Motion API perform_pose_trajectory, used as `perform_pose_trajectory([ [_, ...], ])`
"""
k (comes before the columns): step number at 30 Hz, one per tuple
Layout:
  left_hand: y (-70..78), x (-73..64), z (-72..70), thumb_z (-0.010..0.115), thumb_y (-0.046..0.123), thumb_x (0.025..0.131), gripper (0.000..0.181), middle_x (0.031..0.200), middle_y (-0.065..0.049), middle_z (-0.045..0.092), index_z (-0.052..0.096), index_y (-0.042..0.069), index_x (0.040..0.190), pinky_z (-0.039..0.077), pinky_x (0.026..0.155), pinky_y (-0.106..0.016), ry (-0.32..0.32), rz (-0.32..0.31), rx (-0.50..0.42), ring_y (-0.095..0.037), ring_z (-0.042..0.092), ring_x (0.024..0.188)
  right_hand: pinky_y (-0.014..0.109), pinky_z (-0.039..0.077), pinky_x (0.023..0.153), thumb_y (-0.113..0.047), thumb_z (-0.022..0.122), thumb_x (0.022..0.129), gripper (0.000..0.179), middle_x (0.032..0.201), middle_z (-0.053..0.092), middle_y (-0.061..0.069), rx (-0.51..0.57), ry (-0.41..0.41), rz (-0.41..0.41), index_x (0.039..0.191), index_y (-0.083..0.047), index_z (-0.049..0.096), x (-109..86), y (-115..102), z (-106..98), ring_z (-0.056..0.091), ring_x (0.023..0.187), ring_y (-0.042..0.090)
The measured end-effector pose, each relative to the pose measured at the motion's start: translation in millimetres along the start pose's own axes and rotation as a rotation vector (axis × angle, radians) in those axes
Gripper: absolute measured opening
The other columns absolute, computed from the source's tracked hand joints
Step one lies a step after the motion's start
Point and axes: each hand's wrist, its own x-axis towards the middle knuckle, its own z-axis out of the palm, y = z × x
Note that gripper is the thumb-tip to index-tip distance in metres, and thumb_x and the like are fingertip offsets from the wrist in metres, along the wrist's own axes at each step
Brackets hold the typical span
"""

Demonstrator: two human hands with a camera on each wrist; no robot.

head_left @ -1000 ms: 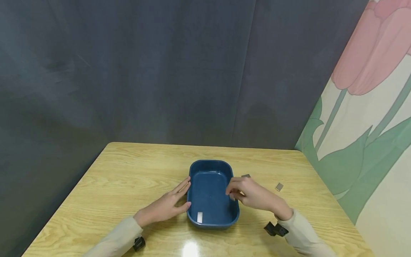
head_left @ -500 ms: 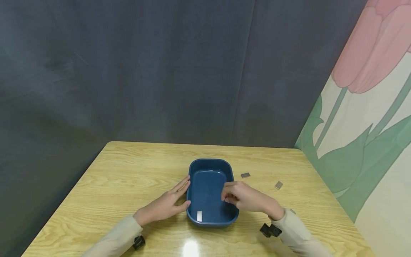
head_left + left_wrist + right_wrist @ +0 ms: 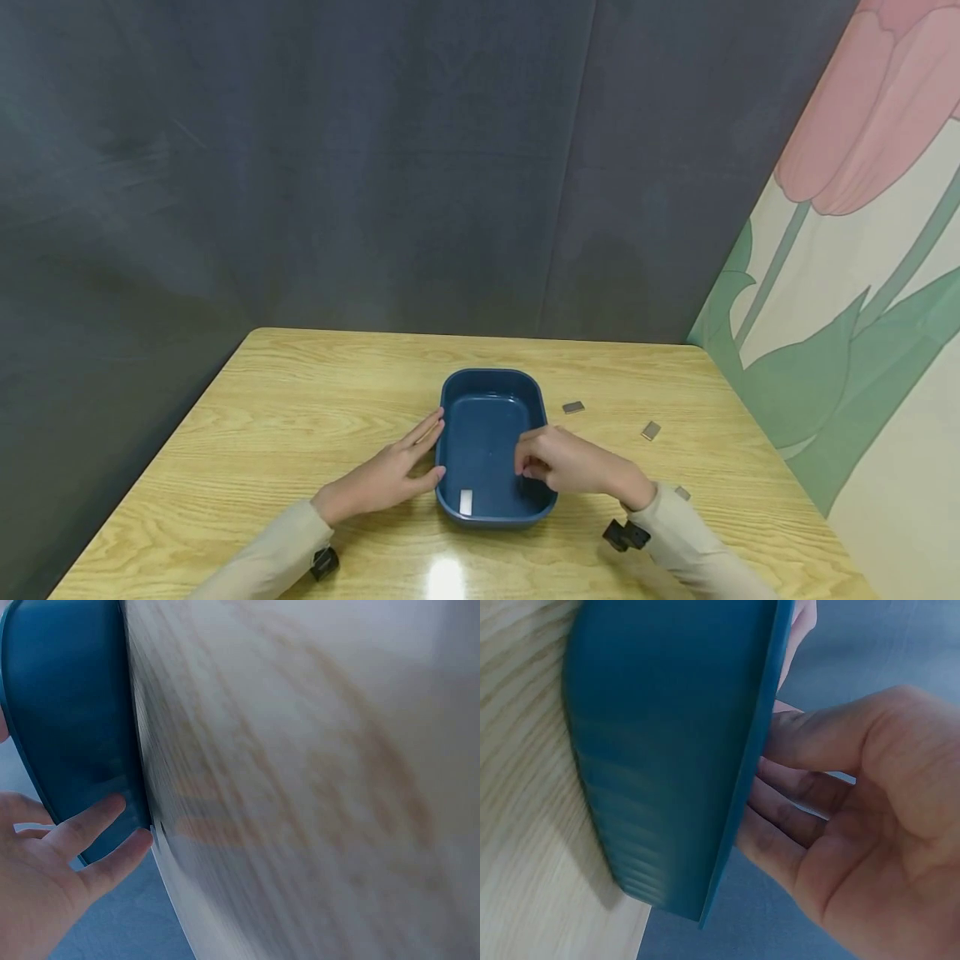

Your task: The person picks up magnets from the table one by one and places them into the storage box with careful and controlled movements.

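Note:
A dark blue rectangular plastic bin (image 3: 487,442) stands on the wooden table. My left hand (image 3: 384,481) rests straight fingertips against its left wall, thumb spread apart. In the left wrist view two fingers (image 3: 94,825) lie along the bin's outer side. Over the right rim reaches my right hand (image 3: 573,460), fingers bent down with thumb and index together inside the bin. The right wrist view has the bin's wall (image 3: 660,750) covering those fingertips and the small tile pinched there. A small white rectangular tile (image 3: 466,502) lies on the bin's floor at the near left.
Right of the bin, small flat grey-brown tiles lie on the table: one dark tile (image 3: 573,407) close to the rim, another tile (image 3: 651,431) farther right, and a third tile (image 3: 682,493) by the right sleeve. A dark curtain (image 3: 405,167) hangs behind the table (image 3: 315,392).
My right hand has moved left and slightly down, deeper into the bin, uncovering the dark tile beside it. The light piece seen at its fingertips is now hidden. My left hand has stayed put.

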Motion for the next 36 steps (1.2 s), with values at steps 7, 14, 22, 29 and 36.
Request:
perform_pose_trajectory([
  [7,-0.6,0.4,0.3,0.05,0.039,0.104,0.072,0.167,-0.003,0.001,0.018,0.002,0.157,0.033,0.111,-0.049,-0.001,0.0,0.002,-0.029,0.022,0.146,0.016,0.05,0.065,0.011,0.062,0.09,0.021,0.087,0.062,-0.006,-0.021,-0.009,-0.024,0.089,-0.007,0.072,2.0,1,3,0.056,0.076,0.002],
  [14,-0.5,-0.6,0.0,0.05,0.04,0.104,0.072,0.166,-0.001,0.001,0.018,0.004,0.157,0.032,0.112,-0.048,0.0,-0.004,0.001,-0.029,0.021,0.145,0.016,0.049,0.064,0.011,0.064,0.089,0.022,0.084,0.061,-0.008,-0.04,-0.022,-0.021,0.086,-0.009,0.073,4.1,1,3,0.055,0.075,0.001],
  [22,-0.2,-0.5,-0.4,0.051,0.04,0.104,0.073,0.166,0.0,0.0,0.017,0.004,0.158,0.032,0.112,-0.048,-0.003,-0.006,-0.002,-0.027,0.021,0.146,0.014,0.048,0.065,0.014,0.064,0.086,0.026,0.083,0.064,-0.009,-0.093,-0.062,-0.023,0.083,-0.01,0.074,8.0,2,4,0.057,0.077,0.001],
  [29,0.4,-0.4,-0.6,0.051,0.04,0.104,0.073,0.167,0.0,0.001,0.018,0.004,0.157,0.032,0.111,-0.049,-0.001,-0.012,-0.001,-0.028,0.021,0.146,0.013,0.048,0.065,0.017,0.063,0.085,0.031,0.081,0.065,-0.009,-0.096,-0.087,-0.013,0.08,-0.011,0.073,9.9,2,5,0.058,0.077,0.001],
  [36,1.2,-0.3,-0.3,0.05,0.04,0.104,0.073,0.166,-0.001,0.0,0.017,0.003,0.157,0.032,0.112,-0.048,-0.007,-0.009,0.01,-0.029,0.022,0.145,0.013,0.047,0.063,0.015,0.065,0.086,0.027,0.079,0.064,-0.007,-0.131,-0.117,0.008,0.079,-0.01,0.072,10.7,0,6,0.057,0.075,0.001],
])
